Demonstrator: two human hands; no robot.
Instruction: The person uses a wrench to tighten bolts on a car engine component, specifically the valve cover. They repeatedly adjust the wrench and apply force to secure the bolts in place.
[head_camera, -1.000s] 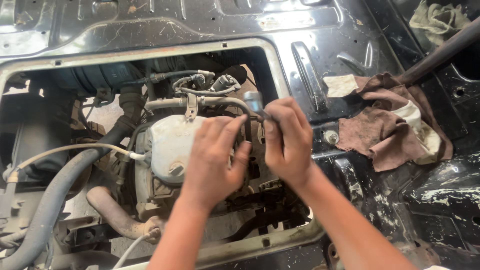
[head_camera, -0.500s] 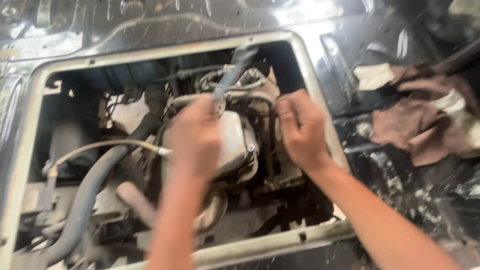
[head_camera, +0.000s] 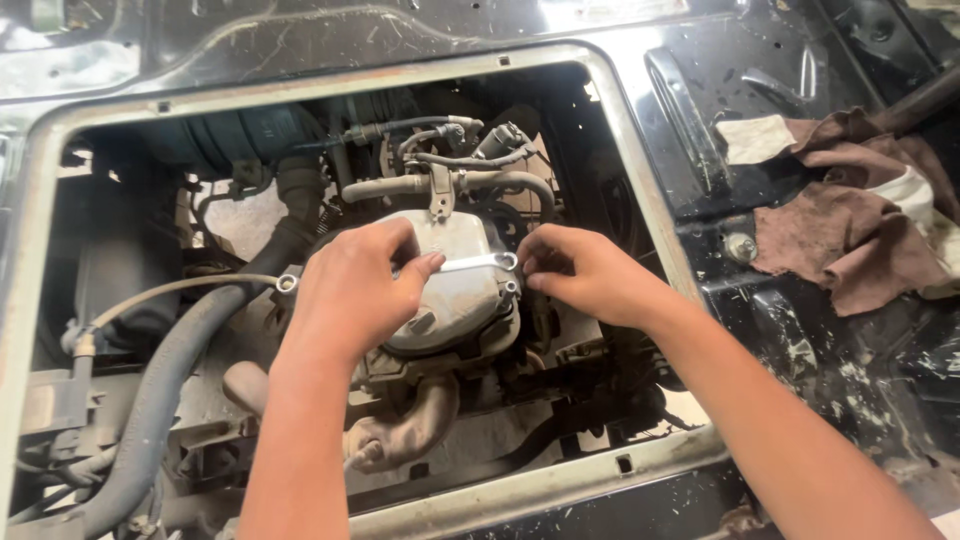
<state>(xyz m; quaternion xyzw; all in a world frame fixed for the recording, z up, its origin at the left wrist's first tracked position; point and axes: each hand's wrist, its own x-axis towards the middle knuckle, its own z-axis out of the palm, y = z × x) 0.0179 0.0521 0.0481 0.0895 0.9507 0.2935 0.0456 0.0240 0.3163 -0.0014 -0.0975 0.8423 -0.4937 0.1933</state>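
Head view: both hands grasp a slim silver metal wrench (head_camera: 470, 264) at frame centre, left hand (head_camera: 352, 292) clenched on its shaft, right hand (head_camera: 578, 272) pinching its ring end, over the grey domed engine cover (head_camera: 455, 295); brown rags (head_camera: 860, 230) lie at right.

Rags, hoses and a dark metal floor

Brown rags (head_camera: 850, 235) lay in a heap on the black metal floor (head_camera: 800, 60) at the right, with a white cloth (head_camera: 757, 138) beside them. A bolt (head_camera: 741, 247) sat just left of the rags. A pale frame (head_camera: 330, 75) ran around the big opening. Inside it, a thick grey hose (head_camera: 160, 400) bent down at the left, a thin tube (head_camera: 170, 290) crossed above it, and a rusty pipe (head_camera: 405, 430) curved low in the middle.
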